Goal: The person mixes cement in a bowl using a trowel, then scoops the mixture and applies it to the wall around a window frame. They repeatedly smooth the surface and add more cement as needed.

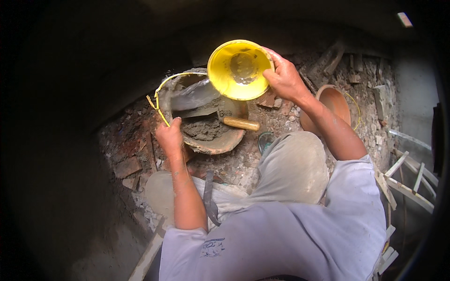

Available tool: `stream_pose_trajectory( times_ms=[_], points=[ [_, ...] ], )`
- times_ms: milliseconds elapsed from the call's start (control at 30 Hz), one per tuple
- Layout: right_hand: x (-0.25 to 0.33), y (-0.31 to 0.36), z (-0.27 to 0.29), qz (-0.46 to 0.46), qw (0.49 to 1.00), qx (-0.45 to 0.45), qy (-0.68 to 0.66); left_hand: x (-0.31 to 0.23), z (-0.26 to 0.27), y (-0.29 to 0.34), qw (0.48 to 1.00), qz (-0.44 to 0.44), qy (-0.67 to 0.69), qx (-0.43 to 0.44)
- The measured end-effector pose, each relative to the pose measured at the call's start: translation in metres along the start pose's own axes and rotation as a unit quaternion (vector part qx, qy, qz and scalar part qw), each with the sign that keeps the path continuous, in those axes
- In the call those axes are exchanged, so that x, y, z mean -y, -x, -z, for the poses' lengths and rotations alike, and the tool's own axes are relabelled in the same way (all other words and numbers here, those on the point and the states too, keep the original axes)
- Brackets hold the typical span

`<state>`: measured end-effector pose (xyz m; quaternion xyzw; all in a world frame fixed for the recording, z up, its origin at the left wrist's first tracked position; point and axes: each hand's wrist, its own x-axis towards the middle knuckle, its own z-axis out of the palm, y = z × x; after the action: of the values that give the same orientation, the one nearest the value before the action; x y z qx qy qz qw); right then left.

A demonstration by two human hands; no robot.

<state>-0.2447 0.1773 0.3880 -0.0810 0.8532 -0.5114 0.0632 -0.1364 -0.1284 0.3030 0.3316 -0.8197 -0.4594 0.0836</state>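
A mortar-crusted bucket (220, 146) stands between my feet, with wet grey mortar (205, 129) inside. My left hand (170, 136) is closed on its near-left rim, where the yellow handle (161, 86) comes down; exactly how the fingers lie is hidden. Up at the far right, my right hand (284, 77) grips the rim of a yellow bowl (220, 63) and holds it tipped. Water (192, 96) streams from the bowl into the bucket. A trowel (241, 123) rests in the bucket, its wooden handle over the right side and its blade partly on the mortar.
A terracotta-coloured bucket (335, 104) with a yellow handle lies right of my right forearm. Broken bricks (127, 167) and rubble cover the ground. Pale wooden frames (412, 187) lean at the right. A dark wall rises at the left and far side.
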Motion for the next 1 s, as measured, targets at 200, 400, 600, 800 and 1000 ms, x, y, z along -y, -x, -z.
stream_pose_trajectory(
  times_ms=[200, 400, 600, 800, 1000],
  points=[
    [-0.039, 0.041, 0.062, -0.213, 0.957, -0.064, -0.184, 0.006, -0.002, -0.001, 0.991, 0.057, 0.124, 0.001],
    [-0.110, 0.144, 0.156, -0.290, 0.907, -0.306, -0.010, 0.000, -0.003, 0.002, 0.985, 0.076, 0.156, -0.011],
    [-0.173, 0.215, 0.209, -0.297, 0.835, -0.240, 0.395, 0.005, -0.006, 0.000, 0.984, 0.072, 0.160, -0.005],
    [-0.095, 0.117, 0.088, -0.006, 0.966, -0.112, 0.235, -0.022, -0.003, 0.019, 0.983, 0.060, 0.174, -0.027],
    [-0.064, 0.045, -0.053, 0.175, 0.864, 0.374, 0.287, -0.031, -0.005, 0.018, 0.980, 0.068, 0.184, -0.008]
  ],
)
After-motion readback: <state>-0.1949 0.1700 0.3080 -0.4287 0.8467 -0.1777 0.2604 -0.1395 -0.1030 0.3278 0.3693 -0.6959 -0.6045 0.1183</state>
